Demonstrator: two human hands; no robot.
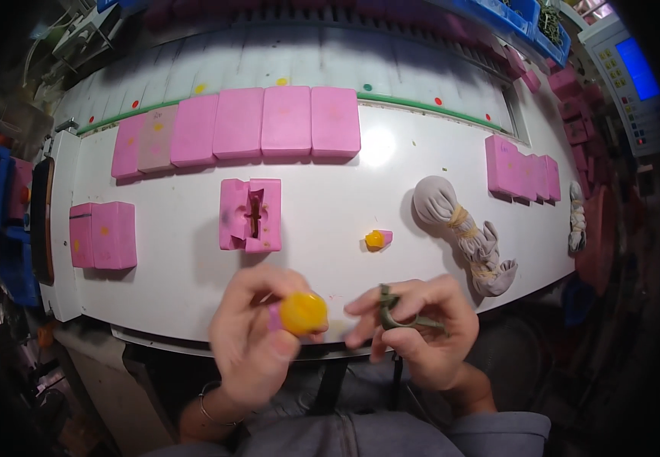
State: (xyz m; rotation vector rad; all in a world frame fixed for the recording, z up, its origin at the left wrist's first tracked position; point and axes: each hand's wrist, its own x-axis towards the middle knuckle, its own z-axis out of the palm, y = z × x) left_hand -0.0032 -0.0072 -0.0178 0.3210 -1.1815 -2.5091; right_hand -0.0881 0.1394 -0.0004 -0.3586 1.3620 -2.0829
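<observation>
My left hand point(258, 327) is closed around a small pink piece with a rounded yellow end point(303, 313), held over the table's near edge. Pinched in my right hand point(429, 327) is a dark green curved piece, ring-like with a thin tail point(395, 316). The hands are apart, and both are slightly blurred. Beyond my left hand stands a pink rubber mould block point(267, 217) with a carved cavity facing up. A small yellow and pink piece point(378, 239) lies on the table beyond the gap between my hands.
A row of pink blocks point(239, 122) lines the green strip at the back, one block greyish. Two pink blocks point(113, 234) sit at left, several point(524, 171) at right. A tied cloth bundle point(463, 236) lies beyond my right hand. A control panel point(634, 76) stands far right.
</observation>
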